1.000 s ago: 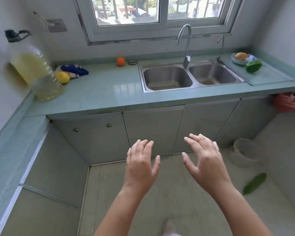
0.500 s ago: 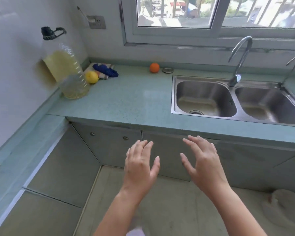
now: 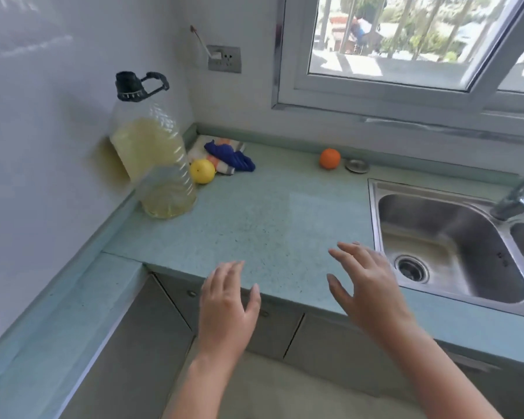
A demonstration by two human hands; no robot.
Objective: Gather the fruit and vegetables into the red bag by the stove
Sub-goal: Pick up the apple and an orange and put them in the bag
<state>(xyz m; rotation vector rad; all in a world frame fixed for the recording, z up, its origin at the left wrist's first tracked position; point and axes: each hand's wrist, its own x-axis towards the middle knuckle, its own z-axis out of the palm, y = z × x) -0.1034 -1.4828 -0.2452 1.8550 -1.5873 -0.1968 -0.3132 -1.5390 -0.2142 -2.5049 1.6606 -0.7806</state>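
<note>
both the left hand (image 3: 227, 309) and right hand (image 3: 365, 290), fingers spread and empty, now reach over the counter (image 3: 254, 225).

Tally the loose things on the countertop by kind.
Fruit: 2, a yellow fruit and an orange fruit
Bottle: 1
Cloth bundle: 1
Metal disc: 1
Total: 5

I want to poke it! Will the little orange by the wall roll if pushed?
Probably: the orange looks round and sits free on the flat counter, so a nudge may send it rolling. It looks small, so likely light to lift. The sink is near, so it might drop in.
</note>
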